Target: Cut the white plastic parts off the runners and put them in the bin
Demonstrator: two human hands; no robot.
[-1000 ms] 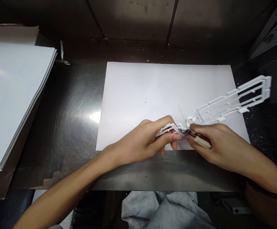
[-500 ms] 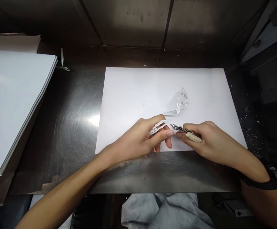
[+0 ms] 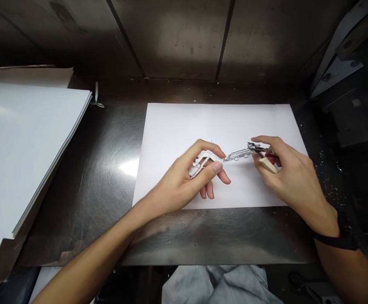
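Between the thumb and fingers of my left hand (image 3: 186,181) is a white plastic frame piece (image 3: 206,154), bent at an angle with thin bars. My right hand (image 3: 287,173) is closed round the cream handles of a pair of small nippers (image 3: 268,164); their metal jaws point up and left, apart from the white piece. A greyish, ribbed plastic strip (image 3: 239,154) spans from near my left fingertips to the nippers' jaws. Whether it lies on the paper or is held, I cannot tell.
Under both hands lies a white paper sheet (image 3: 174,122) on a scratched metal table (image 3: 107,169). A stack of white sheets (image 3: 28,147) stands at the left. Small white crumbs dot the table on the right. A metal wall (image 3: 177,42) rises behind.
My right hand has drawn the nippers up and right, away from the white piece, and their handles have spread. My left hand keeps its hold. The greyish strip now shows between the hands.
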